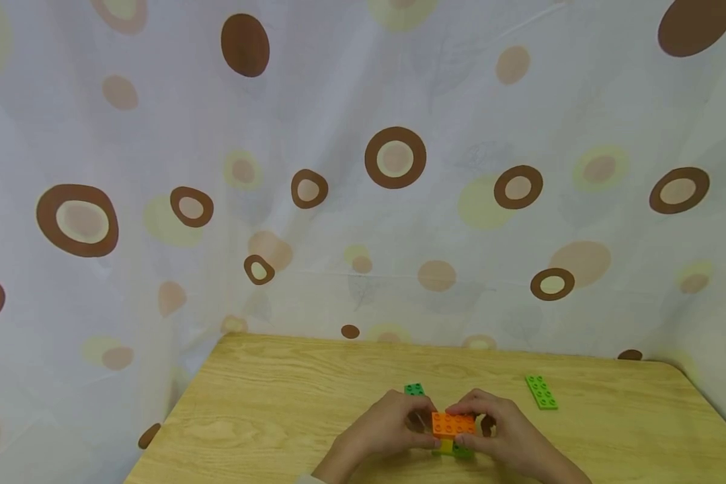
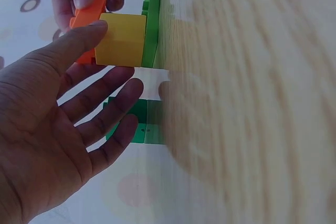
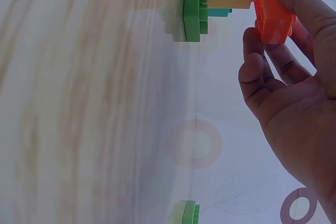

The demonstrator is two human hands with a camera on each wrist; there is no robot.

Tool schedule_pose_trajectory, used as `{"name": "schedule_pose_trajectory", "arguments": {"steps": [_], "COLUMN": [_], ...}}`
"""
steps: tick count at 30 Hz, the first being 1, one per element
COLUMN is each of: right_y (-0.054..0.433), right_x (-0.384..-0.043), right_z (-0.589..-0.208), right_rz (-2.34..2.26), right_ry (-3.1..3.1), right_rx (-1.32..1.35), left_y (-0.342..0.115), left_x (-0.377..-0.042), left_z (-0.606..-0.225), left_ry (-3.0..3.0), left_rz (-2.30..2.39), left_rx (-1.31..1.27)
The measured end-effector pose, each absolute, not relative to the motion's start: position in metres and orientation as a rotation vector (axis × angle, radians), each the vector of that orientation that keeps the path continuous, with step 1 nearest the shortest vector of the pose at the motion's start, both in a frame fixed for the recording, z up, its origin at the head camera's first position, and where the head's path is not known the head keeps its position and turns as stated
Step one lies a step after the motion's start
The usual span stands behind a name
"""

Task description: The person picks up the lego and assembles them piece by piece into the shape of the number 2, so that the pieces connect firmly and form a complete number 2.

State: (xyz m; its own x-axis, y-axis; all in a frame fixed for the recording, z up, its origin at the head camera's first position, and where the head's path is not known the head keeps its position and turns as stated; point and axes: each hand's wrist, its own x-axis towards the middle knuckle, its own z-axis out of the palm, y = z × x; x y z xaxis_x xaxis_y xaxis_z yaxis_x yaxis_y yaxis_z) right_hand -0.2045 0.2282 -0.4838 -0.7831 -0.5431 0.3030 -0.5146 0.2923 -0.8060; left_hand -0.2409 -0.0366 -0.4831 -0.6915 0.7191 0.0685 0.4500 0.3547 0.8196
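Observation:
An orange toy building brick (image 1: 452,425) with studs on top sits over a yellow brick (image 2: 121,40). Below the yellow one, a flat green brick (image 3: 192,6) stands on the table and reaches out to the right past it. My left hand (image 1: 393,423) pinches the left end of the orange brick, its thumb beside the yellow brick and its lower fingers loosely bent. At the other end, my right hand (image 1: 505,433) holds the orange brick between thumb and fingers. The fingers partly cover the stack in the head view.
A darker green brick (image 1: 414,389) lies just behind my left hand. Farther back on the right is a flat light green brick (image 1: 541,392). The wooden table (image 1: 278,383) meets a spotted curtain (image 1: 333,289) at its back and sides.

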Motion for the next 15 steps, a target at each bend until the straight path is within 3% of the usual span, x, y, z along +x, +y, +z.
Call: {"name": "schedule_pose_trajectory", "arguments": {"steps": [15], "right_y": [0.2273], "right_x": [-0.2044], "right_z": [-0.4846], "right_rz": [-1.538], "right_ry": [2.497], "right_rx": [-1.006], "left_y": [-0.0372], "left_x": [-0.2421], "left_z": [-0.4876], "left_ry": [2.307], "left_rz": [1.276], "left_rx": [0.991]}}
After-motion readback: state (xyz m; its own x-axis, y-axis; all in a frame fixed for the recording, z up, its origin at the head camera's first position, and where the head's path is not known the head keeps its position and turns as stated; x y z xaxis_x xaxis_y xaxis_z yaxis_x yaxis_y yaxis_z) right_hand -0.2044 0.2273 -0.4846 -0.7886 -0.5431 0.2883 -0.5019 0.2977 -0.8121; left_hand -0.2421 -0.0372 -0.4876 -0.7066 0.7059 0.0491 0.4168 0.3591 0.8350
